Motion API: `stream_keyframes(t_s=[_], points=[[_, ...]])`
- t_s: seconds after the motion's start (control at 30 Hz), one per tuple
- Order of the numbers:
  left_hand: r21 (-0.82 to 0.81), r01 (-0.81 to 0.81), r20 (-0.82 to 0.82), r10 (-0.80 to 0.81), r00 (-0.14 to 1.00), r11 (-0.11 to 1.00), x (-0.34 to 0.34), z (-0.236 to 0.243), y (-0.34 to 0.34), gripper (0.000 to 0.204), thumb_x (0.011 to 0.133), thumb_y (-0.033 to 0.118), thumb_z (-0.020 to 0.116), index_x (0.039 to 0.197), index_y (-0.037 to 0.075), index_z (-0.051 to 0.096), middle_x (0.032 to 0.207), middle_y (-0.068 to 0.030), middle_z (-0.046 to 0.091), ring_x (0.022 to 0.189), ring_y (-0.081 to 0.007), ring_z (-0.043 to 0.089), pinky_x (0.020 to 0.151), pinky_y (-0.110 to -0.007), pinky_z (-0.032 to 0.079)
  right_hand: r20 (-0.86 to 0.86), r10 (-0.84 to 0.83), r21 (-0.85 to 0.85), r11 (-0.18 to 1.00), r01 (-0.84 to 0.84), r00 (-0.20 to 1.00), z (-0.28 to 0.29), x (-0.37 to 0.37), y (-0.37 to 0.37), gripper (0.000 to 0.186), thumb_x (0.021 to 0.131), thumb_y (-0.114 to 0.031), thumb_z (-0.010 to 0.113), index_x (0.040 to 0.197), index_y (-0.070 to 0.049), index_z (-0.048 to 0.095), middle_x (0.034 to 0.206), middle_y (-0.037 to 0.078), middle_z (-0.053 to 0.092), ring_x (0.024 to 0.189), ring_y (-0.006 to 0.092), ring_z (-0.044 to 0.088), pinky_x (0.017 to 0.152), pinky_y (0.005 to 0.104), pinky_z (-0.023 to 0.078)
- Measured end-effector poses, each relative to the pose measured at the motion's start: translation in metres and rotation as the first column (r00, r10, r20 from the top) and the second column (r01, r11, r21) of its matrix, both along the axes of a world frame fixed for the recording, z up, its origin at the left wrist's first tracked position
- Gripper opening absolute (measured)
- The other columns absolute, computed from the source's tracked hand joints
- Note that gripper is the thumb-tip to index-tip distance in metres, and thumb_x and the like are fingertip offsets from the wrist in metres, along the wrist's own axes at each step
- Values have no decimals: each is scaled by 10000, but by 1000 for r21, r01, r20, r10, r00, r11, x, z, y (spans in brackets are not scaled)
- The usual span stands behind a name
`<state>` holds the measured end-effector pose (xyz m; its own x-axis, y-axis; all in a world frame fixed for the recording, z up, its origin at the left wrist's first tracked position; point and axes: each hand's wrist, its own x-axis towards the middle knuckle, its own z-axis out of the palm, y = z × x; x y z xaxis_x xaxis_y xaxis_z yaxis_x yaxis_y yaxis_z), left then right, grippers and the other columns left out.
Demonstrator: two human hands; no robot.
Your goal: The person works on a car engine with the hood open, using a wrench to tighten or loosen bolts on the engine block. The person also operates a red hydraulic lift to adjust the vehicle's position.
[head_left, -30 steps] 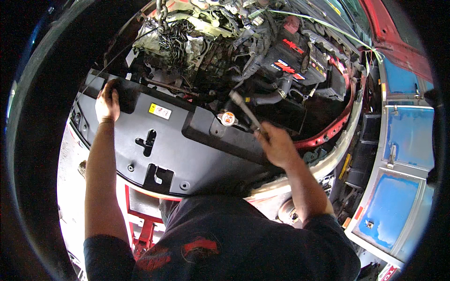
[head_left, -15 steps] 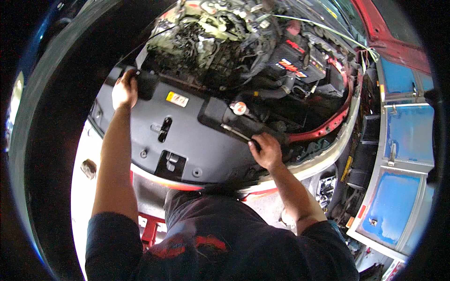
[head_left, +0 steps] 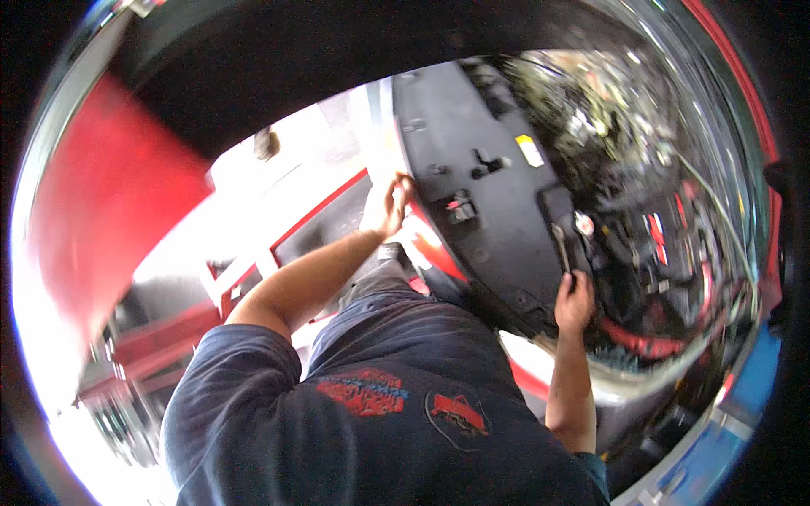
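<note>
1. The slim metal hand tool [head_left: 561, 246] is held at its near end by the right hand [head_left: 575, 299], whose fingers are closed around it; its far end is pointed away, over the broad black plastic panel [head_left: 506, 240]. Whether the panel is touched by the tool cannot be told.

2. The left hand [head_left: 388, 204] is seen with bent fingers at the curved red-and-white bumper [head_left: 434, 244]; blur prevents any grip from being confirmed.

3. The tool could be dropped into the engine bay, just right of the right hand, if its end-grip were loosened.

4. The panel could be scratched, or the round white-and-red cap [head_left: 584, 223] beyond the right hand knocked, if the tool were swung carelessly.

5. The left fingers could be scraped or pinched if they were caught against the bumper's edge.

6. Beyond and to the right of the right hand, reach is obstructed by the cluttered metal engine [head_left: 607, 118] and the black box-shaped battery with red markings [head_left: 656, 238].

7. Left of and nearer than the left hand, floor space is taken up by the red metal framework [head_left: 169, 341].
</note>
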<state>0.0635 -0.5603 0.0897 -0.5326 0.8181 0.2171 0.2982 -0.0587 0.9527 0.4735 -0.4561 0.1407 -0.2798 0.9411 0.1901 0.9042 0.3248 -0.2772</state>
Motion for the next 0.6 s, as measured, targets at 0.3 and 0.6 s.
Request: stream_keyframes(t_s=[0.3, 0.6], points=[[-740, -600, -476, 394, 786, 303, 113, -170, -568, 469, 967, 423, 374, 1198, 56, 553, 1066, -253, 618, 1019, -457, 563, 897, -484, 446, -13, 155, 89, 984, -153, 988, -10, 76, -130, 337, 967, -306, 442, 1015, 13, 541, 1005, 243, 574, 953, 432, 531, 818, 481, 416], [-903, -427, -283, 829, 483, -59, 229, -199, -852, 537, 977, 391, 321, 1042, -49, 621, 1080, -274, 618, 1056, -398, 581, 935, -437, 444, 118, 95, 91, 990, -106, 989, -3, 104, -200, 434, 980, -358, 409, 997, 42, 576, 910, 288, 606, 858, 469, 559, 749, 513, 427]])
